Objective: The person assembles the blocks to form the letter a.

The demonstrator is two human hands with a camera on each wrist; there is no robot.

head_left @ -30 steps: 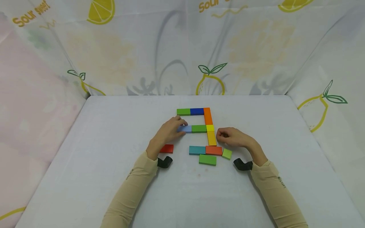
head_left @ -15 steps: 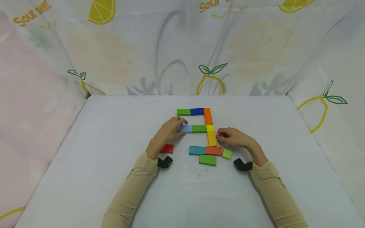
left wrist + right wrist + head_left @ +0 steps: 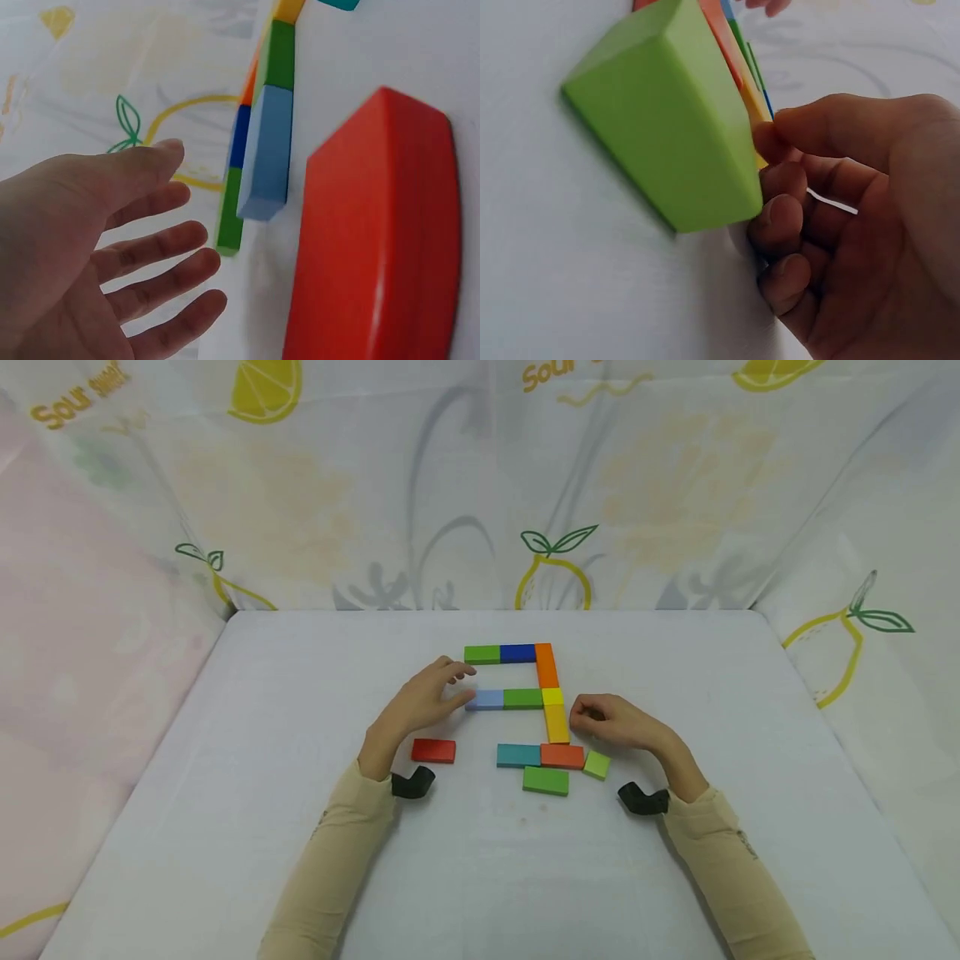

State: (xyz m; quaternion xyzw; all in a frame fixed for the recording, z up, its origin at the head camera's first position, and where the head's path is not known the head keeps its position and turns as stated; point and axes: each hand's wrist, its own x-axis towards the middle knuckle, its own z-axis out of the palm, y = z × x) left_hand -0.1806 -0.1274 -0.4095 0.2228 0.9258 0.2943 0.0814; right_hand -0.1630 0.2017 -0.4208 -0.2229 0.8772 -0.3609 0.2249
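My left hand (image 3: 420, 700) hovers at the left end of a light blue block (image 3: 486, 700), fingers apart and holding nothing; in the left wrist view a gap shows between them. The light blue block meets a green block (image 3: 522, 698), which meets a small yellow block (image 3: 552, 697). My right hand (image 3: 617, 722) rests beside the longer yellow block (image 3: 557, 724), its fingers loosely curled and thumb against the index finger, with nothing seen in its grasp. A light green block (image 3: 667, 127) lies close to it in the right wrist view.
Behind are a green block (image 3: 482, 655), a dark blue block (image 3: 518, 653) and an orange block (image 3: 547, 665). In front lie a red block (image 3: 433, 751), teal block (image 3: 518, 756), orange-red block (image 3: 562, 757) and another green block (image 3: 546, 781). Printed cloth surrounds the white table (image 3: 300, 693).
My left hand has drawn back to the left, off the light blue block, and the red block shows fully. The right hand and the blocks stay in place.
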